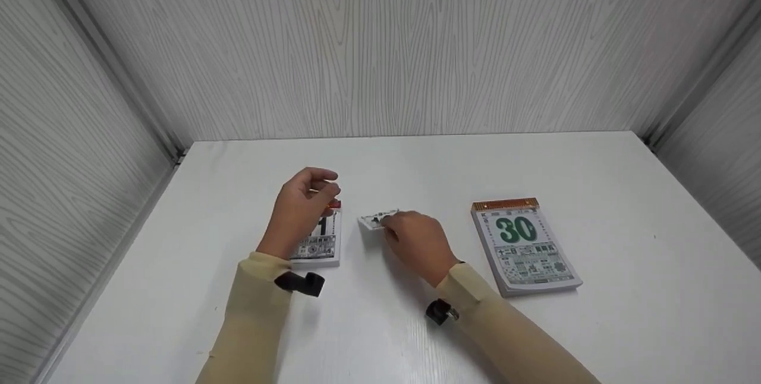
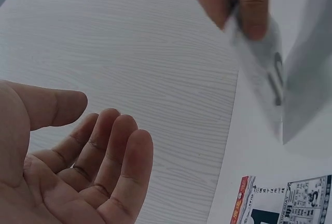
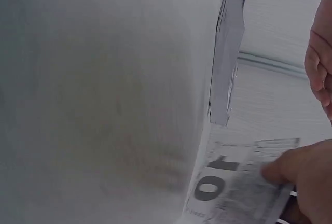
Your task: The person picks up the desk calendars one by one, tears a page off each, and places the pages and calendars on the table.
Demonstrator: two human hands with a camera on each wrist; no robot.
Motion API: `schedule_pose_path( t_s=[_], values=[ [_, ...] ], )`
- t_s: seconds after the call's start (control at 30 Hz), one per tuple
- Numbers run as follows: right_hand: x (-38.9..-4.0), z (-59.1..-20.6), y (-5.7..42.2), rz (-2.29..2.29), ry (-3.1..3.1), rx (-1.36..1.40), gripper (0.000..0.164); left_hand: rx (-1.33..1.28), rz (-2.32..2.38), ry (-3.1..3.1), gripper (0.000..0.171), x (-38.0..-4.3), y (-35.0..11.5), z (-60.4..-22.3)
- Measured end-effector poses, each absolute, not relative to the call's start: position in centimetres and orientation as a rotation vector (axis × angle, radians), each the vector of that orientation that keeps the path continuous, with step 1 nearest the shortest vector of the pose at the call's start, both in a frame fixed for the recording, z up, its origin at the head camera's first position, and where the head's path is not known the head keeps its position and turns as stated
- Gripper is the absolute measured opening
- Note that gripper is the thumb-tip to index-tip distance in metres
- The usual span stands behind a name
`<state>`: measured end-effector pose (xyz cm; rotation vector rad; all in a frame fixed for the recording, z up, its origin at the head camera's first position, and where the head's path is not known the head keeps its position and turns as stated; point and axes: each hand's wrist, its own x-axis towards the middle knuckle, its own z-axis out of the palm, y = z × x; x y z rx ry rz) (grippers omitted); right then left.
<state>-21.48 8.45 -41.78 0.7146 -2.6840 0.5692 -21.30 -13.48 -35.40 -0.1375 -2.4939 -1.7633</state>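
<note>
My right hand [image 1: 419, 241] pinches a loose calendar sheet [image 1: 376, 219] between thumb and fingers, just right of the left tear-off calendar [image 1: 321, 247]. In the right wrist view, large dark numerals show on this calendar page [image 3: 209, 188]. My left hand [image 1: 299, 208] is raised over the upper part of the left calendar and hides some of it. Seen in the left wrist view, the left hand [image 2: 88, 167] holds nothing, its fingers loosely bent and the thumb apart. The left calendar has a red top strip and a black numeral ending in 1.
A second tear-off calendar [image 1: 526, 250] with a green 30 and an orange-gold top strip lies to the right on the white table [image 1: 642, 289]. Wood-grain panels [image 1: 386, 45] stand at the back and both sides.
</note>
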Motion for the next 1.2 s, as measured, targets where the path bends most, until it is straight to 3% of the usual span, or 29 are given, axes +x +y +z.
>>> schedule_pose_path(
  t_s=[0.2,0.4,0.5,1.2],
  values=[
    [-21.1,-42.2,8.4,0.555,-2.895,0.847,0.014,-0.131,-1.784,-2.506,0.027,-21.2,-13.3,-35.5],
    [-20.5,-41.9,7.9,0.521,-3.082,0.934,0.048,-0.138,-1.782,-2.527,0.027,-21.1,-13.1,-35.5],
    [-20.5,-41.8,7.5,0.499,-3.113,0.945,0.055,-0.141,-1.775,-2.532,0.026,-21.1,-13.0,-35.5],
    [-20.9,-41.9,7.9,0.612,-3.009,0.985,0.042,-0.182,-1.722,-2.579,0.026,-21.0,-12.7,-35.7]
  ],
)
